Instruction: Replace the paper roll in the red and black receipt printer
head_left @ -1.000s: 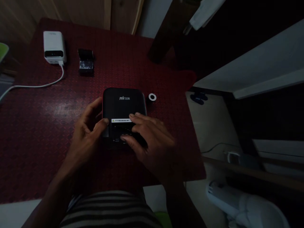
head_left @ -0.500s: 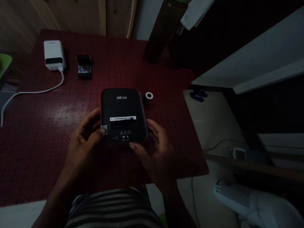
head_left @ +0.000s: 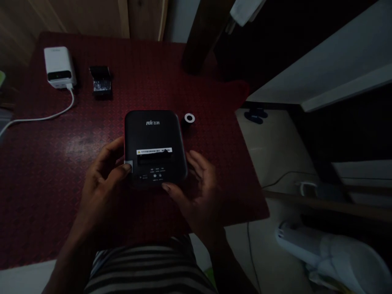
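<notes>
A black receipt printer (head_left: 153,136) with a pale logo and a white warning strip lies in front of me on the dark red table. My left hand (head_left: 105,173) grips its left side, the thumb on a grey tab at the front left corner and the fingers partly hidden along the edge. On the other side, my right hand (head_left: 196,188) has its fingers curled against the right edge and its thumb at the front edge. Just beyond the printer's right side stands a small paper roll (head_left: 189,118) with a white end and a dark core.
At the table's (head_left: 147,69) back left are a white power bank (head_left: 59,67) with a white cable (head_left: 39,119) and a small black open case (head_left: 101,81). A dark post (head_left: 203,36) rises at the back. Blue slippers (head_left: 253,117) and loose cords lie on the floor to the right.
The view has shifted slightly, so the table items appear a little further left and up. Both hands keep their hold on the printer.
</notes>
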`<state>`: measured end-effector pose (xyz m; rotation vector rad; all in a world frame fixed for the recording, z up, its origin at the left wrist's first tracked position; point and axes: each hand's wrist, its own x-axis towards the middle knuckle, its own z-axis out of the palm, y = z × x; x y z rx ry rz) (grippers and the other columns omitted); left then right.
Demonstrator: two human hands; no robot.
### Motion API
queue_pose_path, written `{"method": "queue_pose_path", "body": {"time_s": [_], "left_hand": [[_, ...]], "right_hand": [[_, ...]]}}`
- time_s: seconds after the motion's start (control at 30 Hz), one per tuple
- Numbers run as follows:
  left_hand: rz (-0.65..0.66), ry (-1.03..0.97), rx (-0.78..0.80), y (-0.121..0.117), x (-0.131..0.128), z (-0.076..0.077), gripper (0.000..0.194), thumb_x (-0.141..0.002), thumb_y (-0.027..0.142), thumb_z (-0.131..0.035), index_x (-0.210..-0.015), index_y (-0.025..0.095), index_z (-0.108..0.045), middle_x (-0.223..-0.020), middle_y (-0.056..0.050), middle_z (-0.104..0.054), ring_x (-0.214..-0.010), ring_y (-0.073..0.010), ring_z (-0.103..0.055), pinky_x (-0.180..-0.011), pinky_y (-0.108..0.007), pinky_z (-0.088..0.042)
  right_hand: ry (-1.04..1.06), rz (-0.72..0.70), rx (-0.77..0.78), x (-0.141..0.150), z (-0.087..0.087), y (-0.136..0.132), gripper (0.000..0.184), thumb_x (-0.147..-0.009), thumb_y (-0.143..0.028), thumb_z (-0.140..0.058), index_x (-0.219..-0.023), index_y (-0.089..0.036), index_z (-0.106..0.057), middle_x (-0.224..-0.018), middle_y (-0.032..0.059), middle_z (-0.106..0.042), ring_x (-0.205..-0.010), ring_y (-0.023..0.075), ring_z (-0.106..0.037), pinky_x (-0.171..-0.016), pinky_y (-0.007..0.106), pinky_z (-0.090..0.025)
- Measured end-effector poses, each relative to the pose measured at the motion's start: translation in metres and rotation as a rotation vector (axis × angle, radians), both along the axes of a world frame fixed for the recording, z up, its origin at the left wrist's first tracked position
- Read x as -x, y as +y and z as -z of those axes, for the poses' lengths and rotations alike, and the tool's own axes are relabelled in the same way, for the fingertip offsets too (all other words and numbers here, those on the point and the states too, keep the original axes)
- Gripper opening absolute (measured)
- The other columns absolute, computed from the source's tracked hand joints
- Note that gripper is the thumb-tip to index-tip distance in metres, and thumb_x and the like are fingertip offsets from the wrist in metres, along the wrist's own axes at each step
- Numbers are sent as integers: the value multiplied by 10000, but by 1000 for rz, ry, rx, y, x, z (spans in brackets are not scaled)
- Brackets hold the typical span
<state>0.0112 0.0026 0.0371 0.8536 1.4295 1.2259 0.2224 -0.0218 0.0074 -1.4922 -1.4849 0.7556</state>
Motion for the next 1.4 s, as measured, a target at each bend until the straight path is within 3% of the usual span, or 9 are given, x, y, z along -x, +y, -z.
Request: {"method": "queue_pose_path", "body": {"time_s": [0.2, 0.43, 0.57, 0.6, 0.67, 0.8, 0.9, 1.17, 1.4], "left_hand": [[-28, -33, 36, 1, -4, -4, 484, -946, 262, -818, -1426, 321, -826, -1433, -38, -823, -1320, -288, -781, -993, -325, -668], [-49, -10, -21, 3, -2, 9, 519, -907, 306, -839, -1425, 314, -818, -1445, -66, -815, -1353, -346, -767, -1020, -417, -678], [-32, -25, -27, -2, 1, 15, 516, -957, 325, -827, -1471, 353, -794, -1523, -54, -780, -1442, -341, -721, -1084, -420, -659], [-23, -31, -35, -3, 2, 17, 512, -969, 334, -829, -1478, 361, -790, -1541, -51, -772, -1459, -336, -711, -1093, -413, -655], [1, -48, -61, -5, 4, 22, 509, -991, 365, -835, -1497, 363, -776, -1573, -52, -754, -1480, -333, -699, -1113, -411, -649], [37, -69, -134, -6, 4, 29, 545, -1013, 432, -841, -1537, 323, -737, -1617, -84, -727, -1486, -345, -701, -1163, -452, -634], [39, -62, -154, -7, 3, 31, 581, -1011, 452, -854, -1551, 290, -717, -1615, -101, -728, -1494, -343, -703, -1188, -458, -625], [57, -18, -189, -5, 3, 27, 564, -1018, 468, -839, -1530, 264, -719, -1585, -117, -749, -1466, -347, -729, -1163, -452, -642], [62, -2, -151, -5, 3, 23, 574, -1013, 464, -841, -1535, 264, -712, -1598, -127, -736, -1477, -368, -719, -1142, -471, -660]], "right_hand": [[104, 22, 30, 3, 2, 2, 865, -907, -587, -953, -1612, -318, -531, -1604, 161, -737, -1478, 364, -732, -1186, 594, -641], [31, -41, -90, -3, -2, 6, 782, -992, -553, -896, -1636, -312, -524, -1602, 146, -744, -1456, 338, -745, -1151, 564, -667], [-179, -56, -298, -15, -25, 28, 365, -1102, -367, -788, -1448, -274, -717, -1494, 117, -808, -1378, 301, -783, -1147, 513, -666], [-248, -97, -358, -15, -33, 38, 239, -1134, -281, -728, -1369, -253, -763, -1436, 109, -835, -1355, 282, -792, -1169, 495, -650], [-385, -253, -399, -10, -49, 62, 231, -1154, -122, -620, -1248, -213, -810, -1324, 98, -874, -1288, 251, -811, -1169, 446, -633], [-740, -622, -98, 20, -71, 107, 301, -1117, -13, -598, -1228, -186, -818, -1265, 91, -876, -1181, 246, -822, -1027, 369, -627], [-926, -728, 38, 42, -75, 125, 296, -1118, -40, -600, -1311, -160, -789, -1271, 129, -865, -1139, 277, -831, -944, 368, -605], [-934, -708, 11, 48, -77, 129, 313, -1067, -14, -615, -1267, -178, -791, -1241, 111, -846, -1081, 242, -799, -953, 355, -582], [-595, -461, -245, 17, -89, 92, 205, -987, -78, -740, -1138, -202, -802, -1137, 73, -848, -1060, 255, -784, -945, 394, -612]]}}
